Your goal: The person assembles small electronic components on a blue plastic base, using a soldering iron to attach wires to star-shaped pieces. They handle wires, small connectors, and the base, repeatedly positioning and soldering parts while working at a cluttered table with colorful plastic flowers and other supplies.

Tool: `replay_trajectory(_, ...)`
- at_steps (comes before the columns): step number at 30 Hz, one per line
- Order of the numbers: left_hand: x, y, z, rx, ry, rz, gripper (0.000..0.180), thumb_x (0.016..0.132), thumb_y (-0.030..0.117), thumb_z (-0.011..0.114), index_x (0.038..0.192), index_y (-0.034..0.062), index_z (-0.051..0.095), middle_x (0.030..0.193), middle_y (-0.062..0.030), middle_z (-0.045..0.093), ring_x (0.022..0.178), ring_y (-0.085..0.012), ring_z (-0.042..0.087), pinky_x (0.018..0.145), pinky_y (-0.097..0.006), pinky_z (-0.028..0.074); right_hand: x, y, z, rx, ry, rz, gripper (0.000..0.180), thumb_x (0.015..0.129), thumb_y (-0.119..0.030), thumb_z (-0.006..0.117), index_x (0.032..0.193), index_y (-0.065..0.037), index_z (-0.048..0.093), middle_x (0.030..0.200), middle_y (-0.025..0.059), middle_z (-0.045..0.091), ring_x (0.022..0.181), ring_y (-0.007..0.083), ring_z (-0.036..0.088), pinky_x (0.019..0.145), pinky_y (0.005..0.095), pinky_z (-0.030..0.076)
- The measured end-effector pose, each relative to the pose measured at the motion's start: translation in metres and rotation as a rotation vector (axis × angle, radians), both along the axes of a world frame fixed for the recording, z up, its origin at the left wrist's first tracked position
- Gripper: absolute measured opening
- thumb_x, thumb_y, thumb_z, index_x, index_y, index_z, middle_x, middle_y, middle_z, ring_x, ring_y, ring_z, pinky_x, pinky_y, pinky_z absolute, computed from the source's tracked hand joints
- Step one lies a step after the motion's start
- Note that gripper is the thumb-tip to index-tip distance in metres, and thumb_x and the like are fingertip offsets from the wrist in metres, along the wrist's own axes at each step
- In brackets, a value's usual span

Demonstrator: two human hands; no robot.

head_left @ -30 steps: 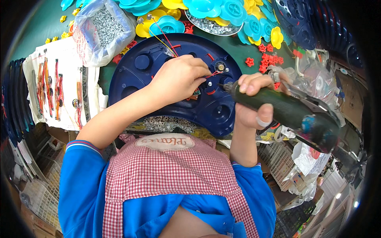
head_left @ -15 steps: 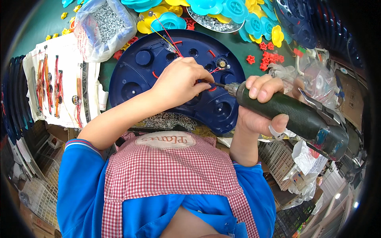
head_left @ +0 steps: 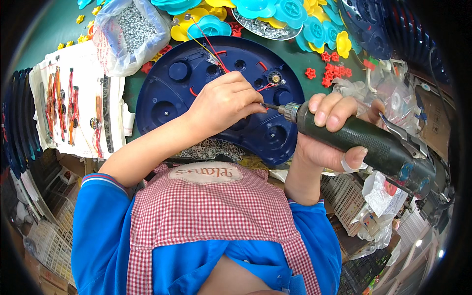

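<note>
One right hand (head_left: 314, 146) was wrapped around a dark green electric screwdriver (head_left: 366, 141), I saw from far away, and its tip was right by the left hand (head_left: 223, 102). Those left fingers were curled, but I could not tell if they pinched anything. Under them, the dark blue plastic shell (head_left: 248, 54) lay on the green table (head_left: 54, 29)

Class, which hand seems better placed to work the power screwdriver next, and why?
Probably the right hand: it grips the power screwdriver, whose bit points toward the left hand, which is over the dark blue panel.
</note>
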State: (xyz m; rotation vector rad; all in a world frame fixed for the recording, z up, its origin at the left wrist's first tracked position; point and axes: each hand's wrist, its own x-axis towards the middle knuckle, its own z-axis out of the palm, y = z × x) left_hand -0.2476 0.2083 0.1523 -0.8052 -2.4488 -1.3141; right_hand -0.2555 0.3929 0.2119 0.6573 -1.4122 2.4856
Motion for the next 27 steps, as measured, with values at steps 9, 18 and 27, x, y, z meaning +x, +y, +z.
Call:
replay_trajectory(9,-0.003,0.001,0.001,0.056,-0.009,-0.042,0.023,0.064,0.013,0.083,0.082,0.0073,0.07,0.075,-0.0024,0.066,0.073,-0.0195,0.062,0.064,-0.031,0.052,-0.005,0.004,0.004,0.004,0.049,0.068,0.075,0.085,-0.055,0.067,0.143,-0.016,0.04,0.079,0.0024,0.053,0.069,0.0148,0.05,0.067,0.0323,0.042)
replay_trajectory(18,-0.007,0.004,0.004,-0.094,0.047,-0.018,0.022,0.066,0.013,0.08,0.083,0.0056,0.069,0.079,-0.0022,0.066,0.077,-0.0201,0.061,0.07,-0.031,0.053,-0.007,-0.001,-0.002,0.023,0.067,-0.008,0.076,0.086,-0.057,0.066,0.143,-0.014,0.037,0.081,0.0044,0.055,0.07,0.0166,0.051,0.068,0.0341,0.044)
replay_trajectory(27,-0.021,0.0,-0.01,-0.295,-0.09,0.078,0.019,0.075,0.015,0.073,0.092,0.0062,0.073,0.111,-0.0016,0.065,0.096,-0.0214,0.063,0.086,-0.035,0.051,-0.031,-0.015,-0.01,0.277,-0.076,-0.188,0.057,0.078,-0.056,0.074,0.084,-0.002,0.055,0.078,0.0085,0.058,0.075,0.0196,0.058,0.073,0.0302,0.048)
